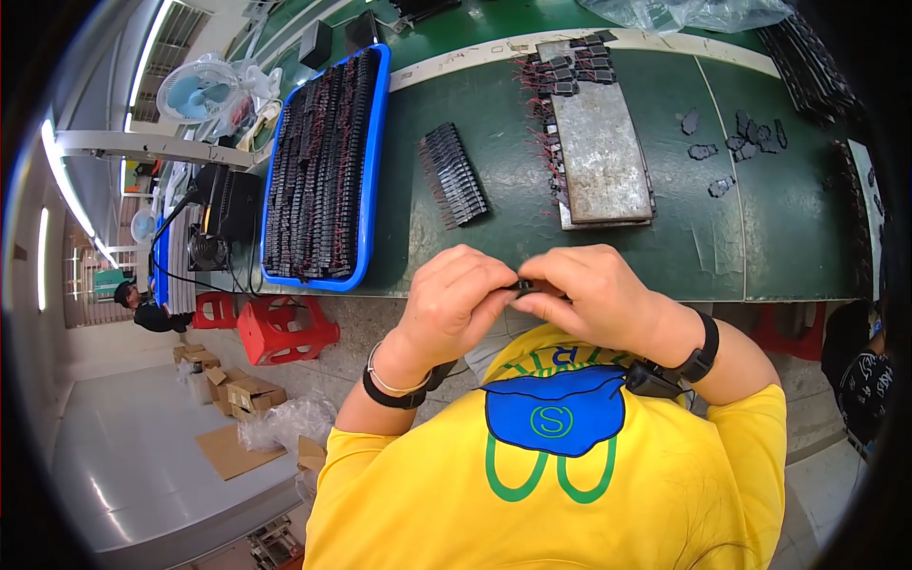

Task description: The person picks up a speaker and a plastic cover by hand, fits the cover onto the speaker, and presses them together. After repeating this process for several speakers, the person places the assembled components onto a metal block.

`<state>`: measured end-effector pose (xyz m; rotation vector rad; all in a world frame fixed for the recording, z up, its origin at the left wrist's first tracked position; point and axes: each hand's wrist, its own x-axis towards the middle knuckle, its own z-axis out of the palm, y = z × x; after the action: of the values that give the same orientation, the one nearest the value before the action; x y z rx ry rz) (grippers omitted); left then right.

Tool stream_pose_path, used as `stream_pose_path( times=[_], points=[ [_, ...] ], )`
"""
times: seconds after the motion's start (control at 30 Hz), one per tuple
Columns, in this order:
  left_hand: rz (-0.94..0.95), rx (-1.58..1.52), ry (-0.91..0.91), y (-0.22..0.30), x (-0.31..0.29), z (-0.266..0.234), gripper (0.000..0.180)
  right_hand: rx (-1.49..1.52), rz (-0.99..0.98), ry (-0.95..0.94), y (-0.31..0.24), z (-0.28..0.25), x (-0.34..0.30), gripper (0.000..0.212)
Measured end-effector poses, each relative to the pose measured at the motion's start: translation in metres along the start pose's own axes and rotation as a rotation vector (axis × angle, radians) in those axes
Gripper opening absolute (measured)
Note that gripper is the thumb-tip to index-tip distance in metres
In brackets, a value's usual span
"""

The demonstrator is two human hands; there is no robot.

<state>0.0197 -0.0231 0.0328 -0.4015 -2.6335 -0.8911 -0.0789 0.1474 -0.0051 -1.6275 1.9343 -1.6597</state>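
Tiny black part (522, 286) is pinched dead centre of the frame, in the grip of left hand (456, 291) and right hand (591, 289); probably light, stiff, kinda fragile, best held by its edges.

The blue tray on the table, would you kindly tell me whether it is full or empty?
The blue tray looks full: packed rows of small black parts span it from end to end.
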Motion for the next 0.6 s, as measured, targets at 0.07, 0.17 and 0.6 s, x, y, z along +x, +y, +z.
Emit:
stream_pose_path(
  times=[0.07, 0.17, 0.6],
  points=[
    [0.014, 0.025, 0.017, 0.002, 0.000, 0.003, 0.022, -0.075, -0.071, 0.004, 0.003, 0.000, -0.001, 0.020],
    [0.021, -0.002, 0.037, 0.005, 0.000, 0.005, 0.024, -0.106, -0.113, 0.020, 0.000, -0.003, -0.001, 0.019],
    [-0.135, 0.051, 0.002, -0.008, 0.004, -0.001, 0.018, 0.025, 0.136, 0.031, 0.002, -0.003, -0.004, 0.020]
  ],
)
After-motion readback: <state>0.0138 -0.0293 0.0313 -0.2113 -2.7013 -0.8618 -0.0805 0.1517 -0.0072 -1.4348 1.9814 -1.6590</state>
